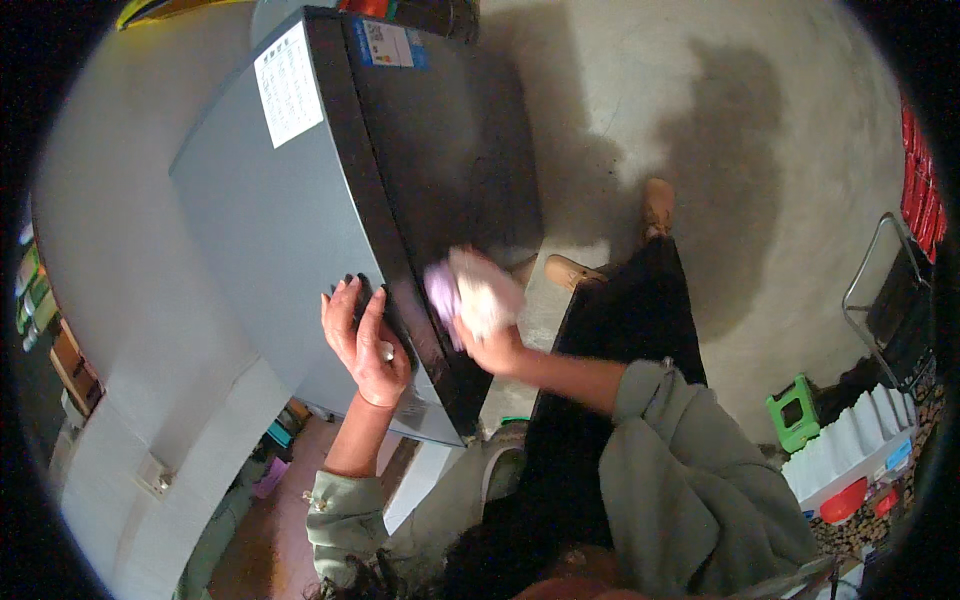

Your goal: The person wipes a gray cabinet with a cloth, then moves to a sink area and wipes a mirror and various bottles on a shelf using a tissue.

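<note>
A box-shaped grey household appliance [255,217] stands before me, with a dark front [450,127]. My left hand [367,337] is at the near part of its top edge, fingers apart and no object gripped. A small whitish spot shows near the thumb; I cannot tell what it is. My right hand [491,345] grips a bunched white and lilac cloth [484,292] in front of the dark face. Cloth and fingers are blurred, and whether the cloth touches the face cannot be told. A white sheet with writing [289,86] is on the top.
A blue-and-white label [390,45] is at the front's far end. My shoes [574,271] stand on the concrete floor. To the right are a metal-framed chair [870,300], a green plastic item [793,412] and a white ridged container [847,450]. A pale wall [127,262] runs along the left.
</note>
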Available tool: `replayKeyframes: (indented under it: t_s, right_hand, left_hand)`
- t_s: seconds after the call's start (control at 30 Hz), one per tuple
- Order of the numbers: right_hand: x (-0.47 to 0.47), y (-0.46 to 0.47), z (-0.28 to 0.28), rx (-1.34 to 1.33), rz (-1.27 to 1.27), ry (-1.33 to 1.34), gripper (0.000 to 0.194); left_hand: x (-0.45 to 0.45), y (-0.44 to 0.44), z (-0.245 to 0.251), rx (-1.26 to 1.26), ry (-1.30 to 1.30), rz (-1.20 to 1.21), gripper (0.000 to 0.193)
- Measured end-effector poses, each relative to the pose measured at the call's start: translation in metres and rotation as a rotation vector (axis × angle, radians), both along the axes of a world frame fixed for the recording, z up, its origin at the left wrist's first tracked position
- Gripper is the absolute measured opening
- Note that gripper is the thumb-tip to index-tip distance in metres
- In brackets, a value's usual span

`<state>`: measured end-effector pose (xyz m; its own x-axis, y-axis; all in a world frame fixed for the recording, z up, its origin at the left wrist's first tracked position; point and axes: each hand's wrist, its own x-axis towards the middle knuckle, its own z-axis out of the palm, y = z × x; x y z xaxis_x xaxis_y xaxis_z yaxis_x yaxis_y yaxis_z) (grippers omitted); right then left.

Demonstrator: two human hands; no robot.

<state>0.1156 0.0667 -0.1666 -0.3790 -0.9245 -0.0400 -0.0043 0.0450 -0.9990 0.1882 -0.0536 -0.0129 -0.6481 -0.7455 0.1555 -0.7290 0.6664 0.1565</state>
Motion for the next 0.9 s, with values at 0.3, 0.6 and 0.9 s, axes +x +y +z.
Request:
replayKeyframes:
  t_s: [0.3,0.6,0.9]
  right_hand:
    - [-0.11,-0.241,-0.064,0.091,-0.314,-0.134,0.03]
    - [-0.05,-0.115,0.029,-0.171,-0.246,-0.096,0.043]
    - [-0.124,-0.317,-0.19,0.039,-0.404,0.035,0.045]
  left_hand:
    - [-0.022,-0.014,-0.007,0.061,0.015,0.039,0.04]
    - [-0.018,-0.014,-0.002,0.106,-0.038,-0.002,0.039]
    - [0.002,-0.009,0.006,0.11,-0.139,-0.041,0.052]
